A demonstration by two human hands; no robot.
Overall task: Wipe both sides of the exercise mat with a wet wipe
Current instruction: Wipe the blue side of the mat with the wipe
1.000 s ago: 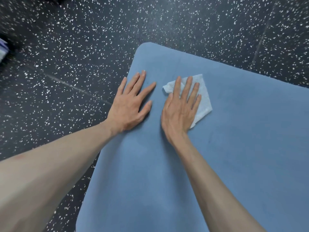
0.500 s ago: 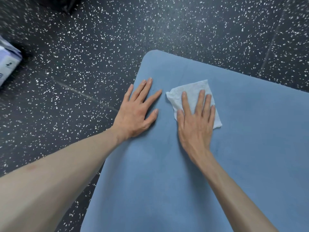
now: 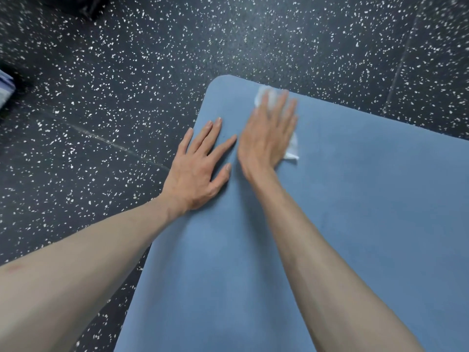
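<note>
Now the right hand (image 3: 269, 135) has slid forward and left since half a second ago, from the middle of the mat's near-corner zone up to just beside the far edge, close to the rounded corner of the exercise mat (image 3: 355, 224). It is motion-blurred, so a stroke is under way. Grip state, right: fingers straight and flat, pressing the wet wipe (image 3: 291, 148) down on the mat, not pinching it; wipe mostly hidden under the palm, white bits showing past the fingertips and at the right side of the hand, and it looks more bunched than the flat square seen earlier. Left hand (image 3: 200, 168) has barely shifted: flat, fingers spread, holding nothing, palm down on the mat's left edge, just beside the right hand, apparently bracing the mat. Mat lies flat on the dark speckled floor (image 3: 127, 85), blue face up, corner pointing away from the camera. A pale packet (image 3: 5, 90) is cut off at the left frame edge, well apart from the mat; cannot tell what it is. Judgement: the corner area of this face is getting covered, most of the visible surface toward the right and near side likely remains, and the flip to the second side is not yet done. Risk: wipe bunching reduces contact area.
</note>
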